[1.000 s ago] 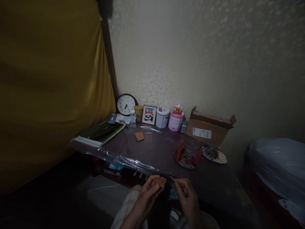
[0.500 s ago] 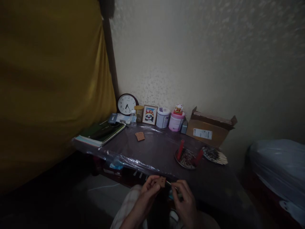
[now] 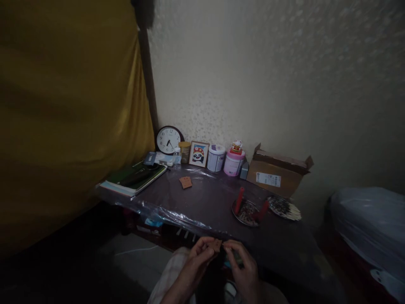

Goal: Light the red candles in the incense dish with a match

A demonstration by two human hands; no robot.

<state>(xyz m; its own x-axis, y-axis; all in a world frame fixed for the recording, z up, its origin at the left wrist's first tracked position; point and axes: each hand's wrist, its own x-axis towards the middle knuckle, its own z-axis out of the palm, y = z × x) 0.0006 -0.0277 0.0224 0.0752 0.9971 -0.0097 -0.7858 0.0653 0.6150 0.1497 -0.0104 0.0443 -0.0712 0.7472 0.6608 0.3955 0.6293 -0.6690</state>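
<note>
My left hand (image 3: pixel 199 255) pinches a small brown card (image 3: pixel 216 245) just below the near edge of the dark table (image 3: pixel 209 202). My right hand (image 3: pixel 242 264) is closed in a pinch right beside the card, its fingertips meeting the card's right edge; what it holds is too small and dark to name. A second brown card (image 3: pixel 185 182) lies flat on the table further back. A round plate of small beads (image 3: pixel 246 211) with two red sticks stands to the right of centre.
Along the wall stand a clock (image 3: pixel 168 139), a framed panda picture (image 3: pixel 198 153), two tubs (image 3: pixel 216 158), a pink jar (image 3: pixel 233 164) and a cardboard box (image 3: pixel 278 171). Books (image 3: pixel 134 177) lie at the left. A yellow curtain (image 3: pixel 63 118) hangs left; a plastic-covered bundle (image 3: pixel 367 219) sits right.
My right hand has moved left until its fingertips meet the card in my left hand. The thin pin-like thing seen earlier between its fingers no longer shows.
</note>
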